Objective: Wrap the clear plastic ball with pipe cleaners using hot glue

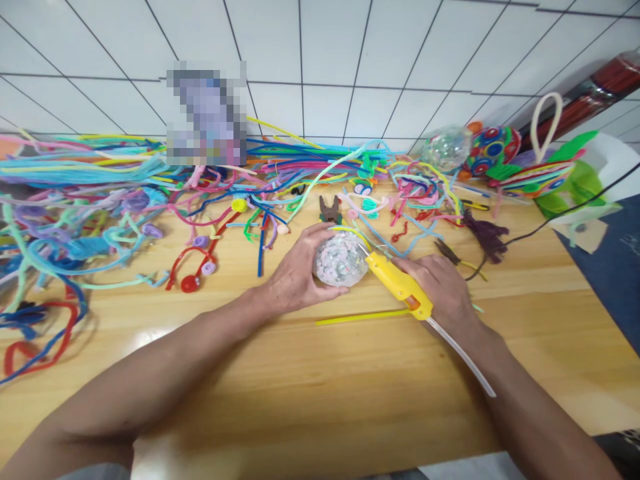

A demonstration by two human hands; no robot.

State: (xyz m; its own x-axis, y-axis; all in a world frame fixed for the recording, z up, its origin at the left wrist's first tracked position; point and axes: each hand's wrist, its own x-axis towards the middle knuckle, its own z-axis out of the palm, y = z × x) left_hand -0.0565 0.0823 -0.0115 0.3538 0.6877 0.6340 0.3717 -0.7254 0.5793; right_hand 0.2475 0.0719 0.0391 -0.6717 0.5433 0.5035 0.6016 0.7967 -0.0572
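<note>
My left hand [295, 273] is wrapped round a clear ball [340, 263] with pale, speckled filling, held just over the wooden table [280, 393]. Along the ball's top edge runs a yellow pipe cleaner [351, 231]. In my right hand [443, 287] is a yellow hot glue gun [400, 280], its metal tip at the ball's right side; whether it touches I cannot tell. A clear glue stick [465, 360] sticks out of the gun's back end. Below the ball another yellow pipe cleaner [360, 318] lies on the table. Pliers [330, 210] lie just behind the ball.
Loose pipe cleaners [75, 167] in many colours crowd the back and left. A second clear ball [447, 148] and a colourful decorated ball [493, 150] stand at the back right, by the tiled wall [330, 53]. A black cord [565, 213] crosses the right side.
</note>
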